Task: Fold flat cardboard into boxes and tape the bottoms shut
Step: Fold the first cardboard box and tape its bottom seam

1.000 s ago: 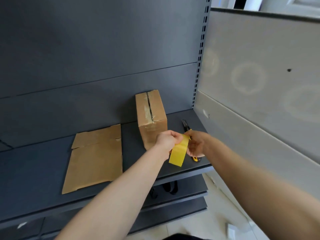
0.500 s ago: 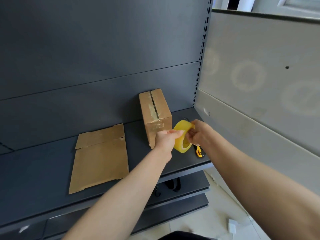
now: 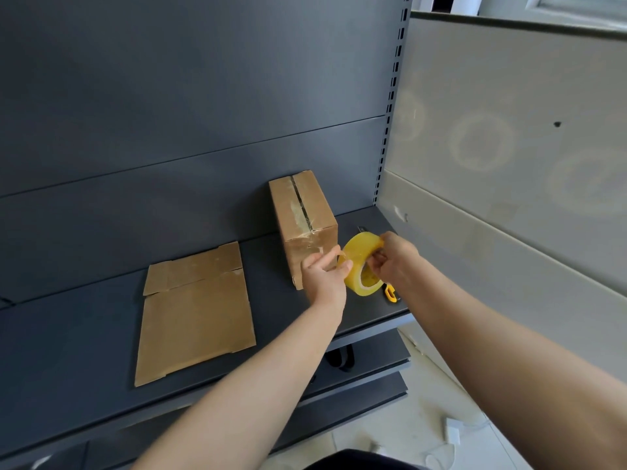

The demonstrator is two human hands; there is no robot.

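I have the tape roll (image 3: 360,264) up off the shelf (image 3: 84,340), between both hands, just beside the near right corner of the folded box (image 3: 305,225), which stands toward the shelf's back right corner with its seamed face up. My right hand (image 3: 395,262) is clenched on the roll, thumb over the rim and fingers hooked into the core. My left hand (image 3: 324,276) pinches at the roll's left edge; I think it has the free end, though the clear film is hard to make out.

To do this well I would peel a short tab first, keep the roll square to the seam, then anchor the tab on the box's near face before drawing the strip along the flaps.

Both forearms reach forward and converge, the left wrist slightly bent, the right wrist cocked inward. The flat cardboard (image 3: 196,317) lies untouched near the shelf's front edge, left of the box. A yellow-handled cutter (image 3: 390,292) rests under the roll by the right edge.
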